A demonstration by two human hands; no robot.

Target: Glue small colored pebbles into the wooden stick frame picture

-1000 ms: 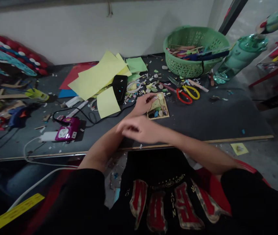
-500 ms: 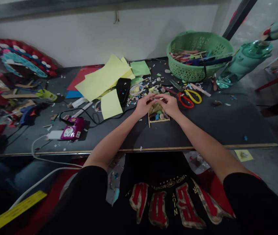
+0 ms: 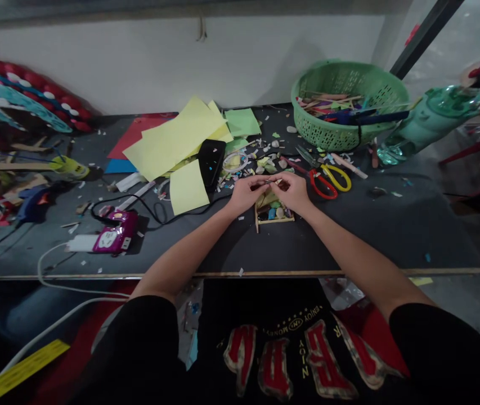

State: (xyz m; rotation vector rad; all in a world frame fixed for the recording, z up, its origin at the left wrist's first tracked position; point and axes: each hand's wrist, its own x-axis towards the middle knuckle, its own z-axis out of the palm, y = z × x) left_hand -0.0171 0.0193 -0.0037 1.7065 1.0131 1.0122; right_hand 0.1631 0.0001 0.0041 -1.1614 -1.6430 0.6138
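A small wooden-stick frame with coloured pebbles in it lies on the dark table. Over its far side, my left hand and my right hand meet at the fingertips. Both have their fingers closed in a pinch. What sits between the fingertips is too small and dark to name. The hands hide the back part of the frame. Just right of my right hand are scissors with red handles and scissors with yellow handles.
A green basket of sticks and tools stands back right, beside a green plastic bottle. Yellow paper sheets, a black phone-like object and paper scraps lie left of centre. A purple power adapter with cables sits further left.
The camera view has shifted, so the table appears lower. My hands stay together over the frame, fingertips still pinched. The other person's hand at the far left has gone out of view.
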